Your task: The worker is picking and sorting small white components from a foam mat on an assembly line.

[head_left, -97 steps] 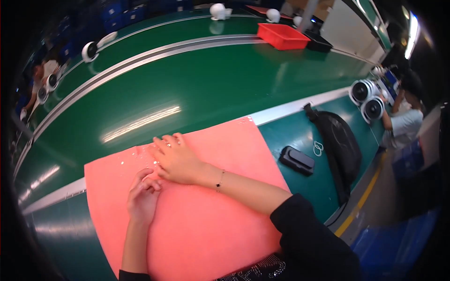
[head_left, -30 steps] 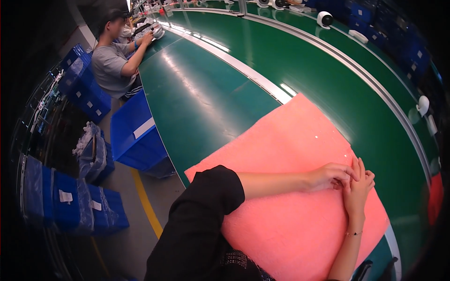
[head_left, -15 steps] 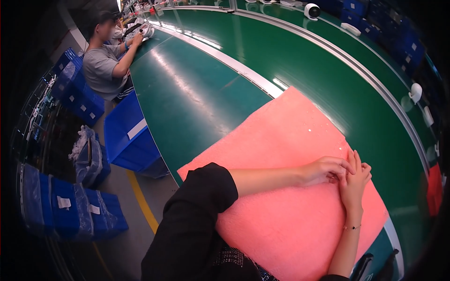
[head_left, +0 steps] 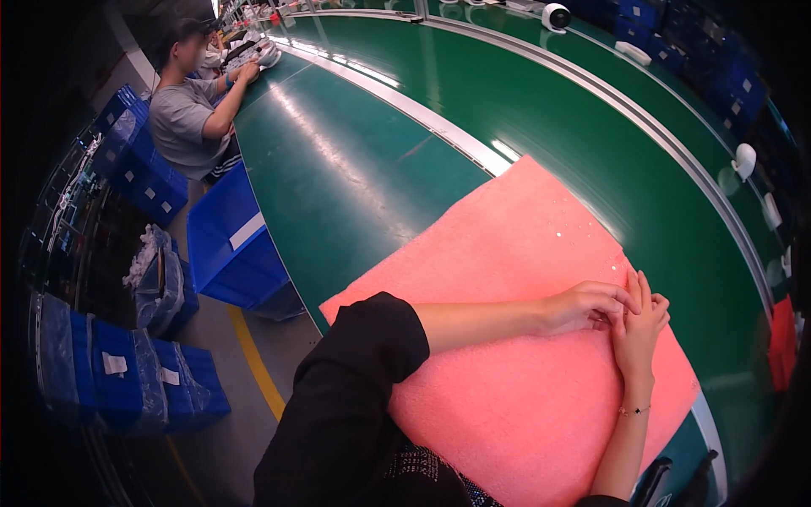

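A pink, fuzzy foam-like sheet [head_left: 498,406] lies over the near end of the green table, and both my forearms rest on it. My left hand [head_left: 587,308] reaches across from the left, its fingers loosely bent and touching the back of the other hand. Beside it, my right hand [head_left: 639,325] points away from me with its fingers stretched out and a thin bracelet [head_left: 635,411] at the wrist. I see no object in either hand. Part of the left fingertips and the right thumb is hidden where the hands meet. Small white specks [head_left: 558,235] dot the sheet's far right part.
A green belt [head_left: 507,93] curves past on the right behind a metal rail [head_left: 469,152]. White rounded devices [head_left: 557,17] sit along its far side. A blue bin [head_left: 228,245] stands left of the table, near wrapped blue crates [head_left: 127,380]. A co-worker [head_left: 186,122] handles something white farther up.
White devices on the far side of the belt have shifted slightly up and to the left. The co-worker's hands have moved a little. My hands and the pink sheet stay in place.
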Action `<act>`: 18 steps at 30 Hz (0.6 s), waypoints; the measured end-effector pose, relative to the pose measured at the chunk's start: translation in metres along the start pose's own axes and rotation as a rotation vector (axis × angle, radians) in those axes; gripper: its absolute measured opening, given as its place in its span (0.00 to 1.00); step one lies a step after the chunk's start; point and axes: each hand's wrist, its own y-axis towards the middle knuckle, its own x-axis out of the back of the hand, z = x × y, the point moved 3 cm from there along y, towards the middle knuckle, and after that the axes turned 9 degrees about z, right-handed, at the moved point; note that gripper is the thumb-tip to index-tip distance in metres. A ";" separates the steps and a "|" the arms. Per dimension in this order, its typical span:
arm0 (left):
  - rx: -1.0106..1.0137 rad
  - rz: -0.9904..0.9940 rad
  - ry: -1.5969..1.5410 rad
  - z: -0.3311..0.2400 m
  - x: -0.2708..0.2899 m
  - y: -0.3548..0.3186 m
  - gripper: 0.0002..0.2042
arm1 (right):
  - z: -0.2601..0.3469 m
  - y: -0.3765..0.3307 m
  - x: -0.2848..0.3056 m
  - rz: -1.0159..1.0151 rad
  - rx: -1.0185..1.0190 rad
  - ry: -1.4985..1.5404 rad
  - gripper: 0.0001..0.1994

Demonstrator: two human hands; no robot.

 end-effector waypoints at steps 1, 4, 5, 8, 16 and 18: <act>0.004 -0.002 -0.009 0.000 0.000 0.000 0.14 | 0.000 0.000 0.000 -0.008 0.007 0.001 0.28; 0.017 -0.009 -0.009 -0.001 -0.001 -0.001 0.14 | 0.000 0.000 0.000 -0.020 0.017 0.004 0.28; 0.025 -0.016 -0.001 -0.001 -0.001 -0.001 0.15 | 0.000 0.000 0.000 -0.024 0.021 0.006 0.28; 0.027 -0.017 -0.010 -0.001 -0.001 -0.001 0.15 | 0.000 0.000 0.000 -0.027 0.017 -0.018 0.28; 0.014 -0.014 -0.005 -0.001 0.000 0.000 0.14 | -0.001 0.001 -0.002 -0.030 0.028 -0.027 0.28; 0.013 -0.020 -0.008 -0.001 0.002 0.000 0.14 | -0.001 0.003 -0.003 -0.021 0.023 -0.021 0.28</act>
